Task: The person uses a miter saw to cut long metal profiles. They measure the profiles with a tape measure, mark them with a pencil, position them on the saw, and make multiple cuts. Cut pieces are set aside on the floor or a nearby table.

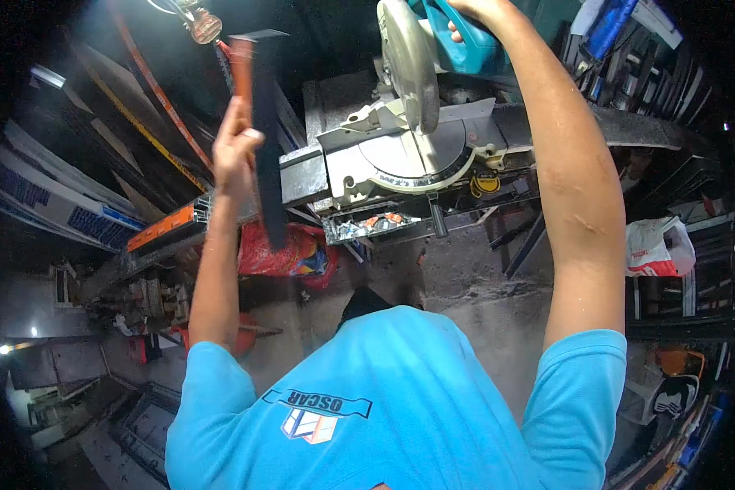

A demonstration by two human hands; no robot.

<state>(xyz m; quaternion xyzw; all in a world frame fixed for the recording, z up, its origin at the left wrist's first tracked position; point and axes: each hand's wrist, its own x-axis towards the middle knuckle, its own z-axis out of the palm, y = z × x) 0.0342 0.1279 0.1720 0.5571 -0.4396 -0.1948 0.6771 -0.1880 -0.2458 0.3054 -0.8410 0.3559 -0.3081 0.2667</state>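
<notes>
My left hand is closed round a long dark metal profile, held up at the left of a miter saw. The profile is smeared by motion, and an orange-brown strip shows along its upper edge. My right hand is wrapped round the teal handle of the saw, partly cut off by the upper rim of the view. Under the handle, the saw's round blade guard stands raised above its pale turntable. The blade itself is mostly hidden by the guard.
A yellow tape measure is beside the saw base, and a tray of small pieces runs along its front. Below the bench's left part is a red plastic bag. Long profiles lean at left; a white bag hangs at right.
</notes>
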